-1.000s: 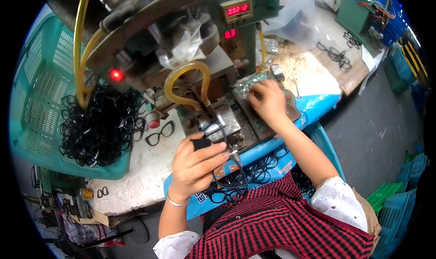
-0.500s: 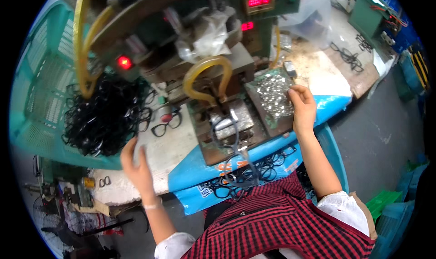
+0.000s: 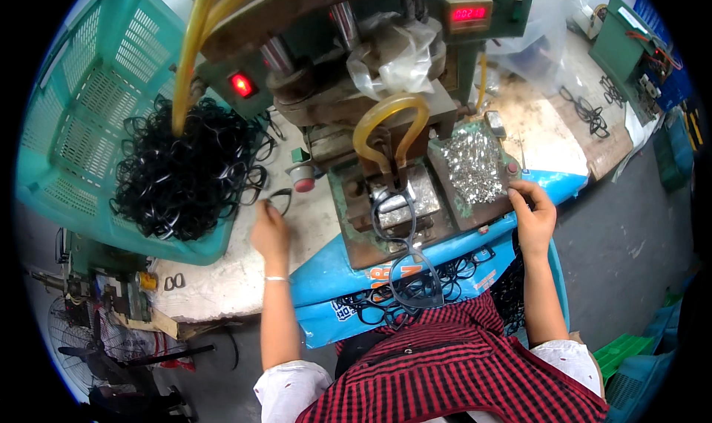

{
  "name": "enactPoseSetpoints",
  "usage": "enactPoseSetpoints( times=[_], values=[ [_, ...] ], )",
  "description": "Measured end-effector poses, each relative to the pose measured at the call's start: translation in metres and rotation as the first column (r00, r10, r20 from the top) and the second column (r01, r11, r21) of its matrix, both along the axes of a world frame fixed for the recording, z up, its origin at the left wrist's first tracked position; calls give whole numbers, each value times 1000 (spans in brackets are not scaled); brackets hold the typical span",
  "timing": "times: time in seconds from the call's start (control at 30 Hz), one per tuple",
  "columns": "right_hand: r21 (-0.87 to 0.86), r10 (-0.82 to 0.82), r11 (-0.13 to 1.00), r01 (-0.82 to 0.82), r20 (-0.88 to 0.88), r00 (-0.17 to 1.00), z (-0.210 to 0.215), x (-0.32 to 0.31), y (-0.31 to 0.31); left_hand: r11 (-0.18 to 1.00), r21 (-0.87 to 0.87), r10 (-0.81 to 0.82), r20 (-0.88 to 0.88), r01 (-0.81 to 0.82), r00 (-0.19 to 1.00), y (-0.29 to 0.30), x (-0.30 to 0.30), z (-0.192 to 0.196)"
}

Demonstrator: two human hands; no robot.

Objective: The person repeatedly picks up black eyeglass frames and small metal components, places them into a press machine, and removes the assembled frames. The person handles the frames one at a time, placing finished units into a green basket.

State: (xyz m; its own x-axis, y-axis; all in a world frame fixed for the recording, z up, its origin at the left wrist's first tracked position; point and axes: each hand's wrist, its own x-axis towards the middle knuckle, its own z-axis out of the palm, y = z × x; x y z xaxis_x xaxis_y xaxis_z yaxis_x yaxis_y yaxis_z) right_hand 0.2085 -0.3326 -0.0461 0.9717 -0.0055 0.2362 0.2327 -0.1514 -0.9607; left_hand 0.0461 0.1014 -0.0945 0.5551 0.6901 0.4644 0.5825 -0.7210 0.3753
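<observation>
My left hand [image 3: 271, 234], slightly blurred, has its fingers closed on the near part of a dark eyeglass frame [image 3: 280, 194] over the white bench top. My right hand [image 3: 535, 219] is at the right corner of a tray of small shiny metal pieces [image 3: 473, 171], thumb and forefinger pinched together; anything between them is too small to make out. Between my hands, another eyeglass frame [image 3: 405, 239], grey-blue, sits with its upper end at the metal jig [image 3: 404, 204] of a press. Its lower lens rim hangs over the front edge.
A green basket [image 3: 96, 89] holds a heap of black eyeglass frames [image 3: 189, 174] at left. Red buttons [image 3: 304, 182] [image 3: 512, 168] flank the press. More frames [image 3: 460, 271] lie on blue plastic [image 3: 319, 278] along the bench's front. A yellow hose [image 3: 363, 137] loops above the jig.
The view has shifted, with the bench now further right. My left hand has reached the loose eyeglass frame and closed on it. My right hand has moved from the metal pieces to the tray's corner.
</observation>
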Motion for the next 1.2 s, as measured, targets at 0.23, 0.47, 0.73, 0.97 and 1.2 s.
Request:
enactPoseSetpoints(
  times=[0.23,0.47,0.73,0.97,1.2],
  values=[
    [-107,439,899,-426,254,862,91,-12,87,991,49,131,-361,-122,923,89,24,3],
    [171,542,818,-549,89,836,76,-17,126,991,-134,-57,-506,-14,860,17,7,-1],
    [253,513,813,-524,112,851,73,-24,131,744,-474,-139,579,471,803,-34,-28,60],
    [308,523,793,-526,98,847,94,-49,126,659,186,-624,676,729,392,-117,-39,144],
    [-649,276,759,57,400,874,32,26,73,419,274,-908,96,866,409,-173,4,151]
  ],
)
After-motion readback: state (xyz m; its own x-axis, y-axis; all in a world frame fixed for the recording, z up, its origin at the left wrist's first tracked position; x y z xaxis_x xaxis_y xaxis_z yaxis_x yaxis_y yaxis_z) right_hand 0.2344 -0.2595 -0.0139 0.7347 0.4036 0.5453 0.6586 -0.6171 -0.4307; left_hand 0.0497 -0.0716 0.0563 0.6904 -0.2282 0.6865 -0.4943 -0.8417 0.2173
